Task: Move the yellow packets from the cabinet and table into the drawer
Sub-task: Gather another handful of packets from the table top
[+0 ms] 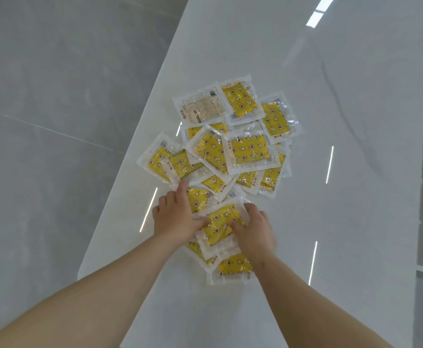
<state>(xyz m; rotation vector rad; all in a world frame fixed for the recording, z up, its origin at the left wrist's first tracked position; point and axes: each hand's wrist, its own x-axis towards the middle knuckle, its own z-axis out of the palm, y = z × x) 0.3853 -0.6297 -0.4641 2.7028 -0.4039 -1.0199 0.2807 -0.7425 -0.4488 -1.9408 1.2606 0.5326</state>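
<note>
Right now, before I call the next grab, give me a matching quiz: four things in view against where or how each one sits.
Things:
A. packet between the hands
B. pale packet
C. nearest packet
D. left hand

States:
1. far left, yellow side hidden
2. closest to the person, partly under others
3. thumb on a packet, fingers spread over others
4. pinched by the right hand

Pairs: A-4, B-1, C-2, D-3.
</note>
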